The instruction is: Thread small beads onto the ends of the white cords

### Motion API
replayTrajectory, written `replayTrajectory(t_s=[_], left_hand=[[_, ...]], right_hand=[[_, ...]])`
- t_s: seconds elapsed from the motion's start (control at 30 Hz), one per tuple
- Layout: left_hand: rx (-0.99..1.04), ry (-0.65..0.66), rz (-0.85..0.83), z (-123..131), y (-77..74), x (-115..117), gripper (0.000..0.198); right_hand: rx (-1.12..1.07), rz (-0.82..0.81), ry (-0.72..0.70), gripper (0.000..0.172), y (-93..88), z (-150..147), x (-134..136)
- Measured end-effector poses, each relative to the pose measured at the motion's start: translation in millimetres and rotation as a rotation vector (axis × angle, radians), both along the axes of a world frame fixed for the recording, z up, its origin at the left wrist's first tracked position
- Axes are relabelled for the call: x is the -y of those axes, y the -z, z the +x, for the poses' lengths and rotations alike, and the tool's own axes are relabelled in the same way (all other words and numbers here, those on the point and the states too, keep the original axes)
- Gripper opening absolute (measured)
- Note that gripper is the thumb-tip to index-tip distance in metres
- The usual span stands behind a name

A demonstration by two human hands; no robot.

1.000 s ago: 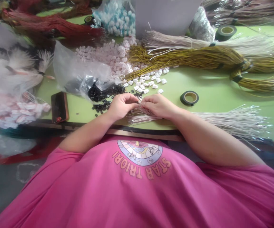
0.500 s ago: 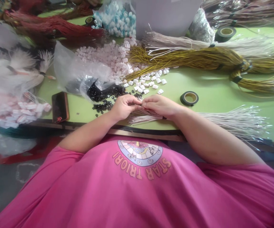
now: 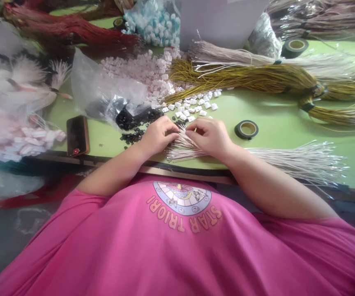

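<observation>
A bundle of thin white wires (image 3: 291, 158) lies along the near edge of the table, its left ends fanned out between my hands. My left hand (image 3: 160, 135) is just left of these ends, thumb and forefinger closed together; anything between them is too small to make out. My right hand (image 3: 213, 137) lies over the bundle, with its thumb and fingertips pinched at the white wire ends. Small black plastic pieces (image 3: 132, 136) are scattered just left of and behind my left hand. Loose white connector housings (image 3: 192, 109) lie beyond both hands.
A roll of black tape (image 3: 247, 129) lies right of my right hand. Yellow wires (image 3: 251, 78) stretch across behind. At left are a phone (image 3: 77, 135), a clear plastic bag (image 3: 94, 90) and bagged pink-white pieces (image 3: 26, 142). Part of another person's hand (image 3: 124, 4) shows at the top.
My hands were together, fingertips meeting over the wire ends. They have drawn apart, leaving a gap where the fanned white wire ends show. The view has shifted slightly.
</observation>
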State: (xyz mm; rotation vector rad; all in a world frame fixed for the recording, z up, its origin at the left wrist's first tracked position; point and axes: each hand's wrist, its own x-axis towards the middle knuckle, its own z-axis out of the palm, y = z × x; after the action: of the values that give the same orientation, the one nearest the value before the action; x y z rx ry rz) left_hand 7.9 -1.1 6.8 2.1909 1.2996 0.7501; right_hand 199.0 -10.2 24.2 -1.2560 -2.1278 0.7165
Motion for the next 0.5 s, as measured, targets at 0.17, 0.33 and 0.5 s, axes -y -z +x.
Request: replayTrajectory(t_s=[0.17, 0.33, 0.5], left_hand=[[-0.004, 0.059, -0.014, -5.4, -4.2, 0.6, 0.021], [-0.081, 0.257, -0.004, -13.8, -6.9, -0.7, 0.029], [-0.088, 0.195, 0.108, -12.4, 0.6, -6.9, 0.021]], right_hand=[[0.314, 0.023, -0.408, 0.023, -4.3, -1.8, 16.3], [0.541, 0.077, -0.468, 0.030, -2.7, -3.1, 17.0], [0.595, 0.076, -0.423, 0.031, -3.4, -4.0, 17.4]])
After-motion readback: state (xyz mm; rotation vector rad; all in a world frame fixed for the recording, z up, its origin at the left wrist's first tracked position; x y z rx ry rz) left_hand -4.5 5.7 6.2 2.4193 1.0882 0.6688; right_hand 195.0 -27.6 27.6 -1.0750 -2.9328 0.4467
